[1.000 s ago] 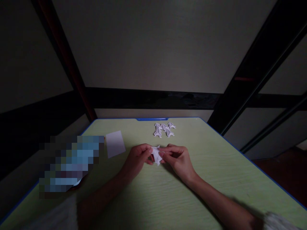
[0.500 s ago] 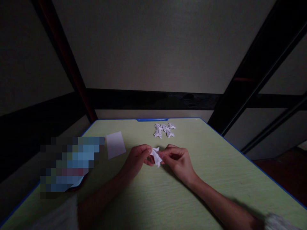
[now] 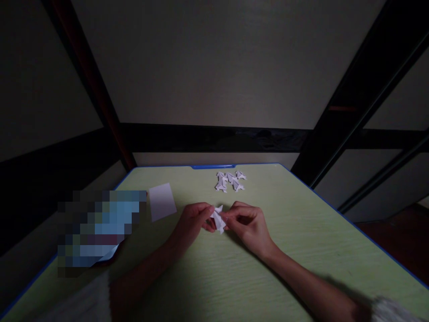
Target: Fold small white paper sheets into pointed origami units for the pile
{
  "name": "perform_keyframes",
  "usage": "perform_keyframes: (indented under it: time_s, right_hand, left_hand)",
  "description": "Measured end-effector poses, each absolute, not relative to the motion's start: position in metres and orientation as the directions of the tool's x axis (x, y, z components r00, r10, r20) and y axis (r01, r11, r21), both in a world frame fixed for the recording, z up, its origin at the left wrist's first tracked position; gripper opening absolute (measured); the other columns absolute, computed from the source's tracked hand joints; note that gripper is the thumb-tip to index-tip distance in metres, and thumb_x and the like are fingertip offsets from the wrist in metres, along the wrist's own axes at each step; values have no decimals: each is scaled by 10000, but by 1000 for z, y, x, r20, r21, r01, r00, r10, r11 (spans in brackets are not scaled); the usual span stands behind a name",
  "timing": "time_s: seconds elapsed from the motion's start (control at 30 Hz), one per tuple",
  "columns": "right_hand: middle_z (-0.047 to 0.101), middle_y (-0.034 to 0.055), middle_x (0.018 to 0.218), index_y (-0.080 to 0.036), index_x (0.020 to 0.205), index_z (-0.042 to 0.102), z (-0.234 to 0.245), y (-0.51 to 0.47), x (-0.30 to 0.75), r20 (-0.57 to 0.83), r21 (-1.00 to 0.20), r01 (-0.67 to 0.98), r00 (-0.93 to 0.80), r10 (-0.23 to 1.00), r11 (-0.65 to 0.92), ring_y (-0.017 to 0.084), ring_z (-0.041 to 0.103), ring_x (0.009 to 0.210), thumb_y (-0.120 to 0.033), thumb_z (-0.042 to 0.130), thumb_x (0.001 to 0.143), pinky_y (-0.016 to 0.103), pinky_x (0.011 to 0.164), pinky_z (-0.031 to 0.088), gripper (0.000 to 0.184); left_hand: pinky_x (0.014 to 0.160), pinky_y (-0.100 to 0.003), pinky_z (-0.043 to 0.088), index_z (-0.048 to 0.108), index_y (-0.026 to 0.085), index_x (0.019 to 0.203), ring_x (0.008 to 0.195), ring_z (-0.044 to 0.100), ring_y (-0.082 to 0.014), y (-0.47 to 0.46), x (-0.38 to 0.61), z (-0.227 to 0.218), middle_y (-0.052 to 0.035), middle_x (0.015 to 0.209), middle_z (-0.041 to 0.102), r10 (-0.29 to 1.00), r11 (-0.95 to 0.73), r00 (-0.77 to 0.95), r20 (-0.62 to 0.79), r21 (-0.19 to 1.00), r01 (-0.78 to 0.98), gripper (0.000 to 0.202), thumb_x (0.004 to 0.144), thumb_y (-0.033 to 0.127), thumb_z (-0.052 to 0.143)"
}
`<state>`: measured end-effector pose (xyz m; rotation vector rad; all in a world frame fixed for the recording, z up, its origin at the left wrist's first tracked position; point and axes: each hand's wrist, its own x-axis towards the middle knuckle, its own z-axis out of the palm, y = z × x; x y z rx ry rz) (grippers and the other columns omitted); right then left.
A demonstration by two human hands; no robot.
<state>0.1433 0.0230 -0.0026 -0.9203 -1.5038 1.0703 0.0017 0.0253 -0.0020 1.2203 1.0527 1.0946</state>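
In lower middle of the frame, pinches a small white folded-paper figure (image 3: pixel 218 219): at left with nearly closed bare left hand (image 3: pixel 193 218), at right with nearly closed bare right hand (image 3: pixel 250 223).

- before me, a pale-green wood-grain table (image 3: pixel 301 223) with blue edging (image 3: pixel 213 167)
- facing me, a grey panelled wall (image 3: pixel 214 67) crossed by a black band (image 3: pixel 184 138)
- on my left, a dark red upright strip (image 3: pixel 109 118)
- to my right, reddish-brown floor (image 3: pixel 392 237)
- dim light around me
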Motion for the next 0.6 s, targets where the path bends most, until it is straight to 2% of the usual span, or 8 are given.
perform_keyframes:
  time_s: [0.33, 0.6]
  right_hand:
    - [502, -6, 503, -153, 568, 664, -2, 21, 143, 430, -883, 109, -197, 881, 456, 72, 424, 457, -55, 566, 610, 194, 410, 318, 145]
    - [519, 1, 521, -151, 593, 669, -4, 22, 142, 451, -879, 84, -174, 876, 469, 74, 445, 461, -45, 557, 612, 191, 410, 341, 155]
  left_hand:
    - [412, -187, 401, 547, 109, 534, 412, 499, -86, 25, 1, -4, -1, 459, 559, 988, -3, 154, 12, 998, -55, 222, 644, 299, 515]
    - [402, -203, 420, 535, 114, 553, 431, 512, -101, 29, 1, -9, -12, 487, 567, 991, 11, 135, 3, 994, -106, 285, 661, 374, 492]
